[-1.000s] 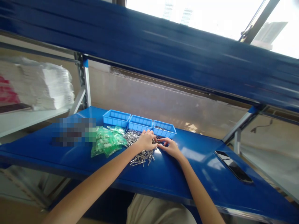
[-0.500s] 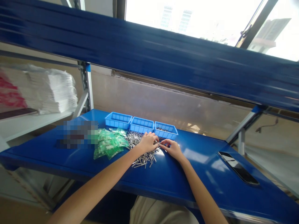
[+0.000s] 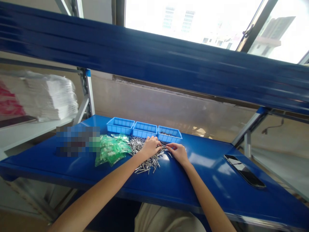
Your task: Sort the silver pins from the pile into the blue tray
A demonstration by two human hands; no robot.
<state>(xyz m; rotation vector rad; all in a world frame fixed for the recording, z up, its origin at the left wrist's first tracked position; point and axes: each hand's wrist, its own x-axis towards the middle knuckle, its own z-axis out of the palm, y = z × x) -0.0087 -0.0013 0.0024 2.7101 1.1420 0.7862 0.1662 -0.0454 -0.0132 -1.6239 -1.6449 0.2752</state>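
A heap of slim silver metal pins, much like blind rivets [image 3: 147, 166], lies loose on the blue table [image 3: 178, 187]. My left hand [image 3: 151, 147] rests over the heap's right part with its fingers curled down and closed; what they hold is too small to make out. At the heap's right edge, my right hand [image 3: 180, 154] points leftward with thumb and fingertips pinched, a short gap from my left fingers. Anything in that pinch is not clear. Behind the heap stands a blue bin [image 3: 170, 138] with some dark metal pieces inside.
Two more blue bins, a middle one [image 3: 144, 133] and a left one [image 3: 119, 130], continue the row. Green plastic packets [image 3: 111, 150] lie left of the heap, beside a pixelated patch. A phone [image 3: 245, 172] lies at right. A blue beam [image 3: 154, 58] crosses above the table.
My right hand has drawn slightly away from my left, opening a gap between their fingertips. A pin or two now shows below my right fingers. The whole view has shifted a little.
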